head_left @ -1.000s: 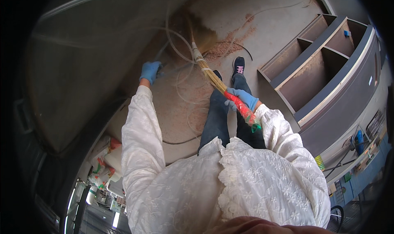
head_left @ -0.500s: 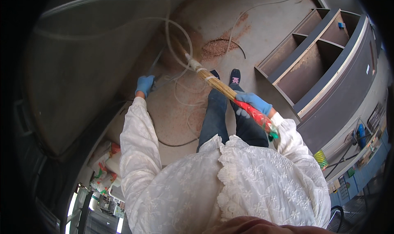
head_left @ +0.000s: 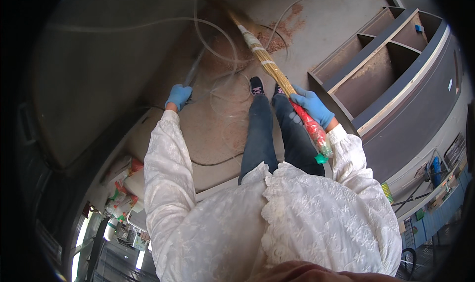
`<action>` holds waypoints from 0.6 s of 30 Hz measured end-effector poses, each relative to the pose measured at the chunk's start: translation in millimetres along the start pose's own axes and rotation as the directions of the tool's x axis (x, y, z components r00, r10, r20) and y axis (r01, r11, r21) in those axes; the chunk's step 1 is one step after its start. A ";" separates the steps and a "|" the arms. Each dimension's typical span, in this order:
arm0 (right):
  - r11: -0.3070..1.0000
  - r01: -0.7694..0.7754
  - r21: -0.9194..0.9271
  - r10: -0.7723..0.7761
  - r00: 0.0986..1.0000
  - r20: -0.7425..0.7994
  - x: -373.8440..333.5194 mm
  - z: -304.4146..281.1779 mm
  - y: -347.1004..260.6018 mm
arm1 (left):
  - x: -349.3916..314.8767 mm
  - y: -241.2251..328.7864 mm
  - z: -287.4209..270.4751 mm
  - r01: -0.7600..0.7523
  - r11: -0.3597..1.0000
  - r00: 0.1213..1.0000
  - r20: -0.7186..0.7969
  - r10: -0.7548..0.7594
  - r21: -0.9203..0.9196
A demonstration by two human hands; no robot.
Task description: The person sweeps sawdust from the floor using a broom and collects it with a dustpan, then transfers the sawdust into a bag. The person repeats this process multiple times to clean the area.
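Observation:
My right hand (head_left: 312, 107), in a blue glove, is closed around the red-wrapped grip of a straw broom (head_left: 277, 74). Its green-tipped end lies near my thigh, and the broom slants up and left to the floor, where its bristles are blurred. My left hand (head_left: 178, 95), also gloved in blue, is closed on a slim grey handle (head_left: 195, 67) whose far end fades into shadow. Reddish-brown debris (head_left: 273, 43) is spread over the floor beside the bristles. Clear tubing (head_left: 225, 36) loops between the two hands and partly hides the floor.
A dark shelving unit (head_left: 368, 81) with open compartments lies to the right. On the left rises a large dark panel (head_left: 84, 94). A dark hose (head_left: 215, 162) curves across the floor by my legs. Plastic bags (head_left: 122, 200) sit at the lower left.
The broom has swung to the right at its bristle end and now stands steeper, its bristles over the debris. The grey handle in my left hand shows more plainly.

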State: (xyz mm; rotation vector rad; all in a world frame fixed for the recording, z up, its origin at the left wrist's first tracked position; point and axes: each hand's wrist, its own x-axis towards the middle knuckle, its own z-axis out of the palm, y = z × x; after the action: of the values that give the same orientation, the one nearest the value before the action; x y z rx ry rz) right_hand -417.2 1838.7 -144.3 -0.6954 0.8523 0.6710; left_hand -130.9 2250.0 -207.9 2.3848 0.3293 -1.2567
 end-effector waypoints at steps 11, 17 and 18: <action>0.640 0.101 -0.762 -0.432 0.867 -0.248 99.1 -17.8 32.0 | 4.9 0.5 18.8 0.009 0.997 1.000 0.009 -0.008 -0.076; 0.853 -0.051 -0.520 -0.188 0.898 -0.397 110.3 -54.9 84.5 | -6.7 8.9 25.2 0.054 0.960 0.998 -0.019 -0.061 -0.275; 0.860 -0.086 -0.503 -0.148 0.901 -0.407 103.9 -54.0 91.5 | -9.2 10.1 25.3 0.075 0.960 0.997 -0.011 -0.081 -0.268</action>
State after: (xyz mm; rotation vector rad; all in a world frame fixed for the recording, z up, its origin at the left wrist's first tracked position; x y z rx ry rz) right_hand -459.1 1876.9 -281.7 -1.3813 1.0790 0.7318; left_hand -150.5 2229.1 -210.4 2.1741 0.5678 -1.1403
